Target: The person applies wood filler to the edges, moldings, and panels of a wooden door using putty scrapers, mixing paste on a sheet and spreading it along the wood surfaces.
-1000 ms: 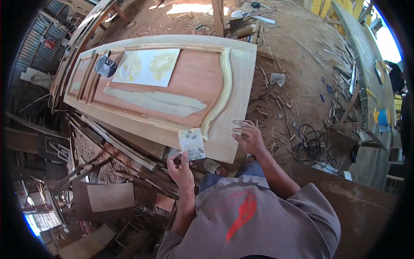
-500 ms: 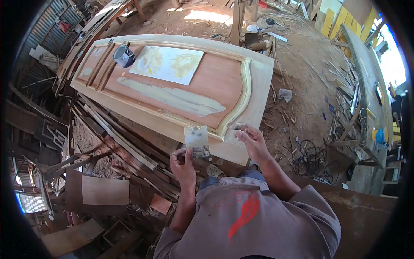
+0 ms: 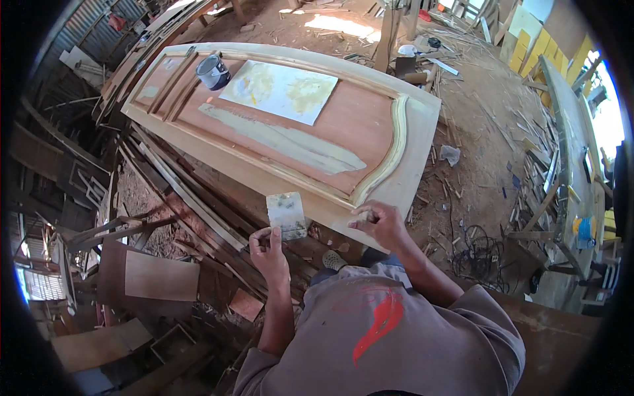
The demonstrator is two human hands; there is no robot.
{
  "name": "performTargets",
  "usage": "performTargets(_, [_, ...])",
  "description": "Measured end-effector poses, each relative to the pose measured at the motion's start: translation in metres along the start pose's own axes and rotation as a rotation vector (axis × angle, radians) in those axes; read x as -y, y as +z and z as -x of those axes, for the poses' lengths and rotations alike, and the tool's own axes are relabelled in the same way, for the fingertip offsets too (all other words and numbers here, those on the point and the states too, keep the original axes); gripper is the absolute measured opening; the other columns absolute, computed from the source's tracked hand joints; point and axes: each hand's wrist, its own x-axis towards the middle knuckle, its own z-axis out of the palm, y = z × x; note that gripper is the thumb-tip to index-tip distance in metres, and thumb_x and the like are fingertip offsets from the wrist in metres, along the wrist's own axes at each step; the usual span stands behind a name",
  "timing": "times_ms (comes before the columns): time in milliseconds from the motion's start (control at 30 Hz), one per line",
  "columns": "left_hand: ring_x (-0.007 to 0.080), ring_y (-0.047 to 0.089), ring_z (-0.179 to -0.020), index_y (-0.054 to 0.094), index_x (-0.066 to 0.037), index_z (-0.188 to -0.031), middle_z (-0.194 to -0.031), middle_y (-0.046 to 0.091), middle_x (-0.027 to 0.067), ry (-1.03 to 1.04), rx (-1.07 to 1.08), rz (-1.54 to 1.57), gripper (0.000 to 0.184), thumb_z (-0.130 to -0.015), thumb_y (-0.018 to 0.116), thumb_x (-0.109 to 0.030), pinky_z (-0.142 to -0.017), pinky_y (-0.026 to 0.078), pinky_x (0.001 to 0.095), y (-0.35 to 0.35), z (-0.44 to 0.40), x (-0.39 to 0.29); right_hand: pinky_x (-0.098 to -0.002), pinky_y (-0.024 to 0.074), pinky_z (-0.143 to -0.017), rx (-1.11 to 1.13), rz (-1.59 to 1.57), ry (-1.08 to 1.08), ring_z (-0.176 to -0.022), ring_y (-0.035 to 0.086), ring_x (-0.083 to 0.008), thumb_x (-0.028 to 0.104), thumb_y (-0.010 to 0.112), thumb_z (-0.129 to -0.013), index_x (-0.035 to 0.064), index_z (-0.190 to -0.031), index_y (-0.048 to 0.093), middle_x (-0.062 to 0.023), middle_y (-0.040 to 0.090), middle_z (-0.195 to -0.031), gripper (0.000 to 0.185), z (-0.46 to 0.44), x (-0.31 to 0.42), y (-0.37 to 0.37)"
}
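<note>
Left hand [image 3: 269,256] pinching smeared square plate [image 3: 286,212] between thumb and fingers, plate sticking up past fingertips; right hand [image 3: 383,226] to its right, fingers curled, can't tell if gripping anything; door panel [image 3: 356,125] ahead of both hands, right hand at its near corner; farther up on panel, blotched white board [image 3: 279,91], can [image 3: 212,74] beside it

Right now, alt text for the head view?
The left hand holds a smeared, pale rectangular plate near a long wooden panel, the right hand by its near corner. On the panel sit a dark round can and a white, yellow-stained sheet.
</note>
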Motion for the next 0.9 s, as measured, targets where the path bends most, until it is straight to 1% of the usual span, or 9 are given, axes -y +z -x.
performTargets(100, [0.0076, 0.060, -0.083, 0.063, -0.003, -0.109, -0.094, 0.067, 0.0008, -0.017, -0.043, 0.080, 0.024, -0.099, 0.079, -0.018, -0.070, 0.051, 0.0256, 0.002, 0.005, 0.004, -0.0354, 0.0535, -0.063, -0.069, 0.036, -0.633, -0.065, 0.065, -0.0165, 0.019, 0.087, -0.090, 0.0025, -0.105, 0.077, -0.0058, 0.070, -0.072, 0.024, -0.015, -0.018, 0.013])
performTargets(200, [0.0079, 0.062, -0.085, 0.063, -0.005, -0.111, -0.096, 0.068, 0.0003, -0.173, -0.077, 0.278, 0.025, -0.099, 0.079, -0.020, -0.072, 0.051, 0.0259, 0.010, 0.020, 0.003, -0.0365, 0.0547, -0.066, 0.159, 0.086, -0.260, -0.066, 0.067, -0.0220, 0.025, 0.086, -0.091, 0.0042, -0.102, 0.078, -0.0079, 0.071, -0.073, 0.025, -0.015, -0.018, 0.016])
performTargets(300, [0.0097, 0.065, -0.089, 0.063, -0.006, -0.115, -0.102, 0.071, 0.0016, -0.263, -0.111, 0.369, 0.025, -0.101, 0.076, -0.022, -0.074, 0.052, 0.0273, 0.019, 0.037, -0.004, -0.0348, 0.0534, -0.069, 0.143, -0.120, -0.451, -0.072, 0.066, -0.0159, 0.023, 0.083, -0.094, 0.0007, -0.093, 0.075, -0.0083, 0.069, -0.071, 0.024, -0.019, -0.008, 0.033])
performTargets(400, [0.0120, 0.068, -0.094, 0.062, -0.006, -0.121, -0.109, 0.072, 0.0035, -0.291, -0.089, 0.490, 0.027, -0.102, 0.075, -0.020, -0.074, 0.053, 0.0280, 0.024, 0.053, -0.009, -0.0337, 0.0550, -0.069, 0.497, -0.051, -0.125, -0.073, 0.069, -0.0183, 0.032, 0.079, -0.096, 0.0031, -0.101, 0.076, -0.0107, 0.075, -0.083, 0.030, -0.024, 0.003, 0.017])
performTargets(500, [0.0138, 0.069, -0.098, 0.062, -0.008, -0.125, -0.114, 0.072, 0.0037, -0.336, -0.116, 0.572, 0.026, -0.103, 0.072, -0.016, -0.078, 0.054, 0.0281, 0.031, 0.067, -0.014, -0.0357, 0.0556, -0.083, 0.682, 0.163, -0.033, -0.095, 0.071, -0.0209, 0.035, 0.079, -0.097, 0.0036, -0.122, 0.071, -0.0157, 0.076, -0.110, 0.041, -0.041, 0.009, 0.014])
performTargets(633, [0.0137, 0.069, -0.099, 0.064, -0.009, -0.123, -0.115, 0.072, 0.0030, -0.361, -0.106, 0.596, 0.021, -0.104, 0.070, -0.014, -0.081, 0.056, 0.0283, 0.042, 0.086, -0.012, -0.0421, 0.0465, -0.109, 0.740, -0.327, -0.545, -0.128, 0.060, -0.0305, 0.034, 0.074, -0.101, 0.0006, -0.152, 0.049, -0.0217, 0.061, -0.142, 0.066, -0.032, -0.002, 0.040])
performTargets(733, [0.0131, 0.069, -0.100, 0.065, -0.008, -0.119, -0.115, 0.072, 0.0032, -0.367, -0.058, 0.468, 0.017, -0.103, 0.070, -0.012, -0.083, 0.057, 0.0290, 0.038, 0.089, 0.001, -0.0411, 0.0453, -0.112, 0.660, -0.385, -0.582, -0.131, 0.060, -0.0307, 0.028, 0.067, -0.106, 0.0006, -0.154, 0.046, -0.0227, 0.058, -0.146, 0.060, -0.027, 0.003, 0.060])
performTargets(767, [0.0124, 0.069, -0.096, 0.066, -0.005, -0.115, -0.112, 0.072, 0.0038, -0.332, -0.032, 0.458, 0.015, -0.102, 0.072, -0.009, -0.083, 0.057, 0.0293, 0.041, 0.091, 0.002, -0.0397, 0.0497, -0.105, 0.555, -0.413, -0.592, -0.121, 0.064, -0.0273, 0.024, 0.062, -0.109, 0.0003, -0.150, 0.051, -0.0205, 0.066, -0.133, 0.049, -0.026, 0.007, 0.062])
performTargets(900, [0.0160, 0.070, -0.087, 0.064, -0.002, -0.109, -0.100, 0.073, 0.0088, -0.325, 0.079, 0.358, 0.010, -0.101, 0.070, -0.001, -0.079, 0.058, 0.0316, 0.057, 0.079, -0.006, -0.0352, 0.0564, -0.087, 0.699, -0.523, -0.127, -0.098, 0.068, -0.0181, 0.022, 0.061, -0.110, -0.0018, -0.139, 0.060, -0.0102, 0.073, -0.110, 0.038, -0.046, 0.002, 0.054])
